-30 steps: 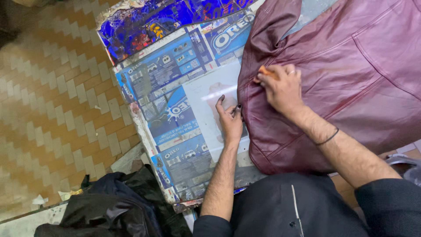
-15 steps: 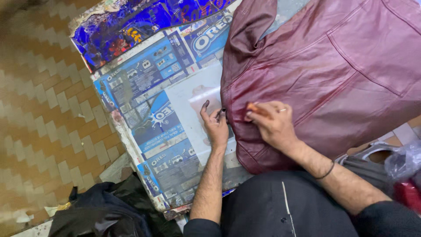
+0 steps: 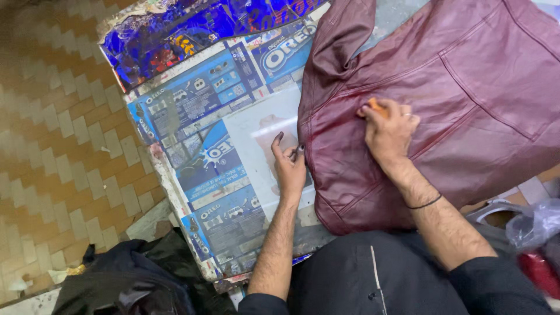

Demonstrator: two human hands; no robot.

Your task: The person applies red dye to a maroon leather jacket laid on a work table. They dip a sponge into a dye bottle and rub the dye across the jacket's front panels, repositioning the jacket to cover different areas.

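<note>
A dark red leather jacket (image 3: 443, 87) lies spread over a table covered with blue printed packaging sheets (image 3: 198, 111). My left hand (image 3: 289, 166) rests on the table at the jacket's left edge, its fingers pinching the hem. My right hand (image 3: 388, 128) presses down on the jacket's front, closed around a small orange object (image 3: 376, 106) that shows at the fingertips. The leather around the right hand looks darker and shiny. A thin black band circles my right wrist.
A brown and cream tiled floor (image 3: 52, 151) lies to the left of the table. Dark clothes (image 3: 128, 280) are heaped at the table's lower left corner. A clear plastic bag (image 3: 534, 224) and something red sit at the right edge.
My right hand has slid up and to the right across the jacket with the orange object. My left hand stays at the jacket's left edge.
</note>
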